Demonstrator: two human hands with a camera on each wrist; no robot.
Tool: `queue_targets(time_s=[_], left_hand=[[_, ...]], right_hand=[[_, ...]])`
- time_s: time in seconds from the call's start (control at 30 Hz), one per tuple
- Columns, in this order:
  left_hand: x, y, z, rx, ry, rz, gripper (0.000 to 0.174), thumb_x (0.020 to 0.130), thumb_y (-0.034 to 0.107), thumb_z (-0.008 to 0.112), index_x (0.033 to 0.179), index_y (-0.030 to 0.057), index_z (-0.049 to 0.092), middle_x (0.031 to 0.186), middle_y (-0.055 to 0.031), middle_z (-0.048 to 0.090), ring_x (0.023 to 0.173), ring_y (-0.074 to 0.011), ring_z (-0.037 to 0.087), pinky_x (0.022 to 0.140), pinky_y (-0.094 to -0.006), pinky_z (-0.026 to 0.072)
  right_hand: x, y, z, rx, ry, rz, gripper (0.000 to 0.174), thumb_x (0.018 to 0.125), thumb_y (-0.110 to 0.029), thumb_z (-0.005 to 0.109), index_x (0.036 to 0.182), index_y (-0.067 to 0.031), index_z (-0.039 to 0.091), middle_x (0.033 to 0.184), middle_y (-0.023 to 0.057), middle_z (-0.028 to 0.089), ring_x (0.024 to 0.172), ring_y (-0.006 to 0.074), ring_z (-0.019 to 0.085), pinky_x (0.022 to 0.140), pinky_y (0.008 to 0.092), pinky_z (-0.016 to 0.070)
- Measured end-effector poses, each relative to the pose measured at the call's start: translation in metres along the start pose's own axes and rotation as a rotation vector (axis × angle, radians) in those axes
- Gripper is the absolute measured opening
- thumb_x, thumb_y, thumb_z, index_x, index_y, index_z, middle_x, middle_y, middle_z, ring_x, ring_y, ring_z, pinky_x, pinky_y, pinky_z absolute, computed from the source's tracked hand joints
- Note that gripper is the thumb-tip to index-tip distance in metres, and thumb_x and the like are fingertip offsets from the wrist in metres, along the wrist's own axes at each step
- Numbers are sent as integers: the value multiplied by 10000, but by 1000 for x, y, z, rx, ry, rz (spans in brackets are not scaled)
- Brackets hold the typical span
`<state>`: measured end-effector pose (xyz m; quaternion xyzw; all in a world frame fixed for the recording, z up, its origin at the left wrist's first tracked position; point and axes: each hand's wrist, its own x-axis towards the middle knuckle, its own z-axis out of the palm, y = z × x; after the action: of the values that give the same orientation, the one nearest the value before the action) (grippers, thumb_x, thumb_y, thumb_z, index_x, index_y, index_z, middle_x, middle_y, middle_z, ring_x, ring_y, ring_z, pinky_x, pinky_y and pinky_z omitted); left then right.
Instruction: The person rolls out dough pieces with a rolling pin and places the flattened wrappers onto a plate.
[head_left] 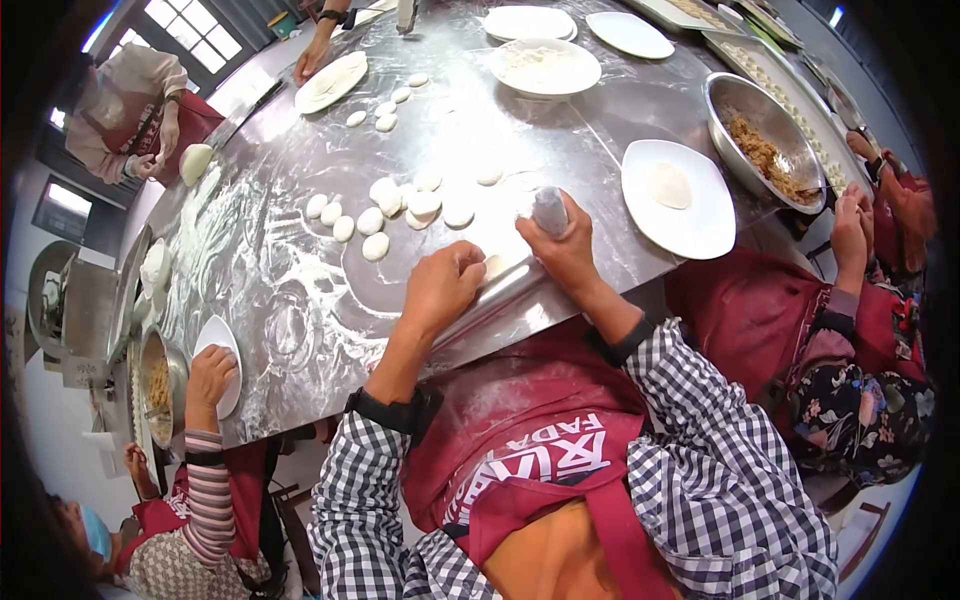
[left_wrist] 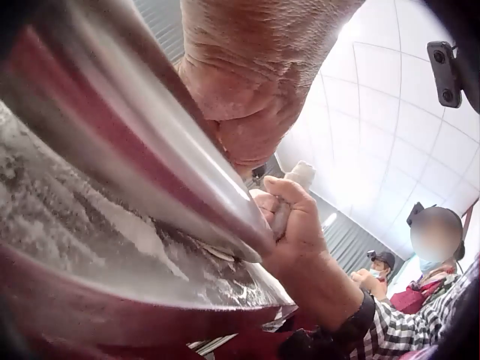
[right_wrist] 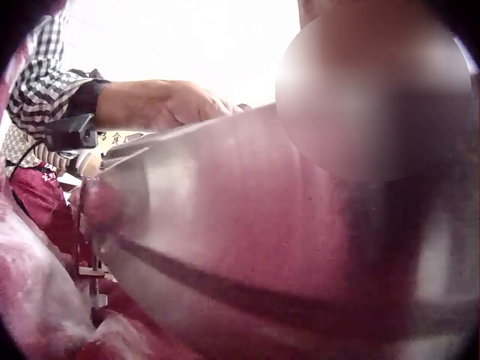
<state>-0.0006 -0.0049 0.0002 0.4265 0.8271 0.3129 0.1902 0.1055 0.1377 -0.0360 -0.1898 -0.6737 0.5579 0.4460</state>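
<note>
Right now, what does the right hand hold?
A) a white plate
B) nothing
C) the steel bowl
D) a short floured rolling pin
D: the right hand grips the rolling pin, its end sticking out above the fingers; the plate and bowl sit untouched.

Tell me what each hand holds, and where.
The right hand grips a floured rolling pin round its shaft, one end above the fist. The left hand seems to pinch the edge of a dough piece.

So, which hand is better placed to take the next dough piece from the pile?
Left, probably. The right hand grips the rolling pin, while the left hand only sits at the flat dough and is on the side of the dough pieces.
</note>
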Motion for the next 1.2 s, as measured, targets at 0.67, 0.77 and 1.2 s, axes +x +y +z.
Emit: queue_targets(time_s=[0.67,0.77,1.2], left_hand=[[5,-20,10,-39,-113,42,157,786,123,578,853,-7,632,690,-74,625,627,-139,581,594,-275,447],[7,-22,2,-201,-174,-51,165,761,116,583,846,-14,637,660,-89,629,610,-137,591,582,-273,451],[7,-7,1,-75,-88,-43,263,759,201,583,897,-14,643,718,-149,647,655,-204,619,631,-316,468]], right_hand=[[-30,-14,-12,5,58,-37,167,706,-66,672,797,-18,541,643,17,534,591,75,477,540,257,419],[-50,-23,-29,-17,27,14,185,706,-78,673,823,-10,547,633,43,550,576,97,492,548,278,436],[-1,3,8,8,31,-6,212,690,-101,686,842,-13,567,672,49,554,622,108,497,574,280,438]])
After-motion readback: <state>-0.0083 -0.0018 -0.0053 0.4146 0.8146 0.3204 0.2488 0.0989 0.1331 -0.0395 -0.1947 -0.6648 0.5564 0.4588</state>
